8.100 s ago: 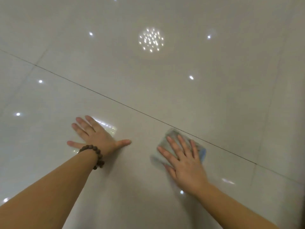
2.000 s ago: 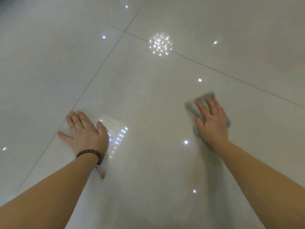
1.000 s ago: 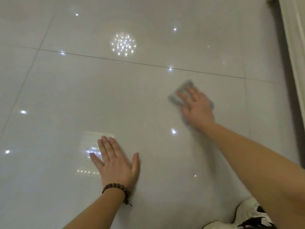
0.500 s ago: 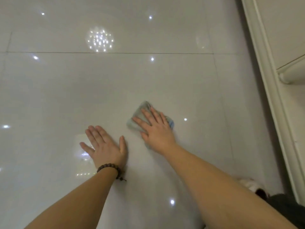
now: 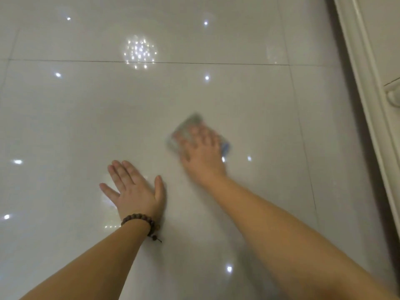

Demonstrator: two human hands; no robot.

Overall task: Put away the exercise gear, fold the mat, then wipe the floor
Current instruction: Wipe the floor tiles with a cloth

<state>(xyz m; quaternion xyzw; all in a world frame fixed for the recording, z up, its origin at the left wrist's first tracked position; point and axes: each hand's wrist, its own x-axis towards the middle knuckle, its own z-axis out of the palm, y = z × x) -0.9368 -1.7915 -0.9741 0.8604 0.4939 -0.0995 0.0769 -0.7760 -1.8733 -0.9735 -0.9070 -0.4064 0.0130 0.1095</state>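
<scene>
Cloth (image 5: 186,131): thin, limp, light, flat on glossy floor (image 5: 238,100), far right of left hand (image 5: 135,191). Right hand (image 5: 201,152) presses it, fingers straight; blurred. Likely bunches; best held under palm. Left fingers spread, bracing.

Glossy pale floor (image 5: 216,98) of large tiles, cut by thin dark grout lines (image 5: 194,63): one straight across the far part, another down the right side toward the near edge. Scattered over the sheen, small white glints of reflected ceiling lights, plus one round cluster of many pinpoints (image 5: 140,52) right on the far grout line. Right of the floor, touching its edge, a cream moulded skirting board (image 5: 365,87), slanted from top to bottom. Beyond the skirting, a pale wall (image 5: 383,35) with a rounded white fitting (image 5: 394,95), cropped, unidentifiable.
</scene>
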